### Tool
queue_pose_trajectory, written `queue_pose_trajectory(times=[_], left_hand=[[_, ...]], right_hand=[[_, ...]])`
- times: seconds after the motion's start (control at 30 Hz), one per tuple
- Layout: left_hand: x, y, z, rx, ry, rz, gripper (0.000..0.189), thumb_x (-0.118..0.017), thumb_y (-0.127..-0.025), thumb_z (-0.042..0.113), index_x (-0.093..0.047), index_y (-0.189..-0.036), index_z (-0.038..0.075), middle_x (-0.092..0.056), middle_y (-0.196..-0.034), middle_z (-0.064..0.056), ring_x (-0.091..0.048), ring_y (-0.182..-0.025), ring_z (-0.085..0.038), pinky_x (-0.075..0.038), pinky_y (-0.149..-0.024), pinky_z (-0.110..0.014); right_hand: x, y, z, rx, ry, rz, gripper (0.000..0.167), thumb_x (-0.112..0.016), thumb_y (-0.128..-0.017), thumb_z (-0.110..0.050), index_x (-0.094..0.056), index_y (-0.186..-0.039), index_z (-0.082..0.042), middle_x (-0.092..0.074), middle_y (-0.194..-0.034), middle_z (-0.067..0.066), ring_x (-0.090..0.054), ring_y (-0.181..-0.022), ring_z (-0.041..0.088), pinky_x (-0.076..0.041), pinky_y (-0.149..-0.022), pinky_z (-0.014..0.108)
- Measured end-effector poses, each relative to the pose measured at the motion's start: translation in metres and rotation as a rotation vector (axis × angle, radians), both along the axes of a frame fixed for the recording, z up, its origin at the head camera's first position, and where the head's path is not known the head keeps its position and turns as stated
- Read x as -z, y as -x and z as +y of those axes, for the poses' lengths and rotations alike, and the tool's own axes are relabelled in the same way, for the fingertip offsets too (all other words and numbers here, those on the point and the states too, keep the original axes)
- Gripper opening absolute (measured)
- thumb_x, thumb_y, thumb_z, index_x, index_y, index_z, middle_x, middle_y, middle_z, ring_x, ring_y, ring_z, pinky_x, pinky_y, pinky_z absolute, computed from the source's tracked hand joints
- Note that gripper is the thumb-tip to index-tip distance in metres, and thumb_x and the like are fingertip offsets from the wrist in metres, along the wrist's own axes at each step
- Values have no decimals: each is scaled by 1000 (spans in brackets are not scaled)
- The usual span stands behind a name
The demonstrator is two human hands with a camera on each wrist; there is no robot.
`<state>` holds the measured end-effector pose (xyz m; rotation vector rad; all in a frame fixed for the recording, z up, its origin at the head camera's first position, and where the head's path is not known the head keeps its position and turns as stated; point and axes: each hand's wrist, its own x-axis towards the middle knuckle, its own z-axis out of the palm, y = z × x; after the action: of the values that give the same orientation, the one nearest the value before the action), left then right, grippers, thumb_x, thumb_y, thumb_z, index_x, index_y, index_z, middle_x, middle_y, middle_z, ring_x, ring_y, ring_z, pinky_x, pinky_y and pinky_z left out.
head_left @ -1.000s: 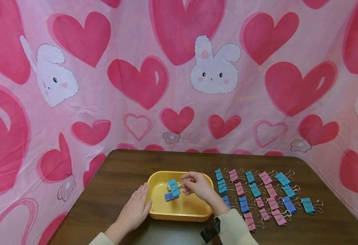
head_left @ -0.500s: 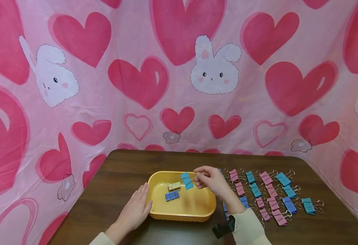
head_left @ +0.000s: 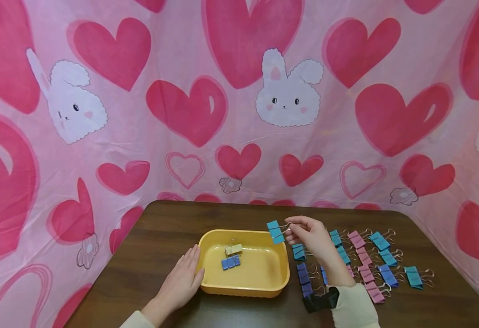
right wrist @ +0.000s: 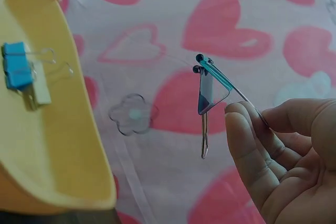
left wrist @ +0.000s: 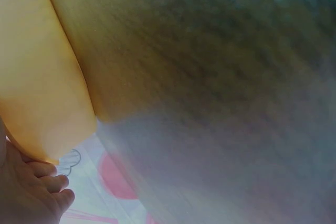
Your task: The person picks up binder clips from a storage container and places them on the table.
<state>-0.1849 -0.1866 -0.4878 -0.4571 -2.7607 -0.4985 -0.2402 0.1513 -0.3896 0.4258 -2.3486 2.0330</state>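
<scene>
My right hand (head_left: 311,237) pinches a wire handle of a teal binder clip (head_left: 275,232), held up over the right back corner of a yellow plastic tub (head_left: 243,289). The right wrist view shows the clip (right wrist: 212,85) edge-on, one handle between thumb and fingers, the other hanging down. Inside the tub lie a pale yellow binder clip (head_left: 234,249) and a blue binder clip (head_left: 230,262), close together. My left hand (head_left: 180,278) rests with straight fingers against the tub's left side. In the left wrist view its fingertips (left wrist: 62,198) show beside the tub wall (left wrist: 42,72).
Right of the tub, several teal, pink and blue binder clips lie in rows on the dark wooden table (head_left: 173,218); my right hand and forearm cover some. A single teal clip (head_left: 413,277) lies farthest right. A pink heart-patterned cloth (head_left: 239,132) hangs behind the table.
My right hand has lifted the teal clip from over the tub's middle to its right back corner, uncovering the pale yellow clip. The left hand has stayed at the tub's side.
</scene>
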Motion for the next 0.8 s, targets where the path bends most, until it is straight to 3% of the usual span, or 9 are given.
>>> queue_pose_trajectory(times=[0.27,0.43,0.53,0.73,0.8], left_hand=[[0,1,0,-12,8,-29,56,-50,-94,25,-35,-137,-8,-33,-142,-20,-31,-130,-33,-25,-105,-47],[2,1,0,-8,9,-10,56,-51,-93,24,-36,-136,-9,-34,-142,-20,-32,-129,-33,-26,-104,-47],[2,1,0,0,4,-1,56,-51,-93,23,-36,-136,-9,-34,-141,-21,-33,-129,-34,-27,-104,-47],[2,1,0,-2,2,4,56,-52,-93,23,-36,-136,-9,-35,-141,-21,-33,-129,-33,-27,-104,-47],[2,1,-1,-5,2,4,56,-52,-93,23,-36,-136,-9,-35,-141,-21,-33,-129,-33,-27,-104,-47]], right_hand=[[-4,-2,35,59,17,46,33,-51,-94,-6,-49,-120,14,-65,-85,19,-66,-72,24,-55,-66,31],[-3,-6,55,94,22,101,36,-51,-94,-11,-48,-120,15,-66,-84,15,-66,-73,20,-55,-66,32],[8,-3,75,95,41,120,38,-53,-94,-16,-51,-121,10,-66,-86,13,-66,-75,20,-55,-67,32],[56,26,137,21,200,187,30,-51,-94,-9,-57,-123,-3,-67,-91,13,-67,-78,24,-54,-66,31],[57,22,146,65,216,154,30,-52,-94,-10,-58,-123,-3,-68,-90,12,-67,-77,23,-54,-65,31]])
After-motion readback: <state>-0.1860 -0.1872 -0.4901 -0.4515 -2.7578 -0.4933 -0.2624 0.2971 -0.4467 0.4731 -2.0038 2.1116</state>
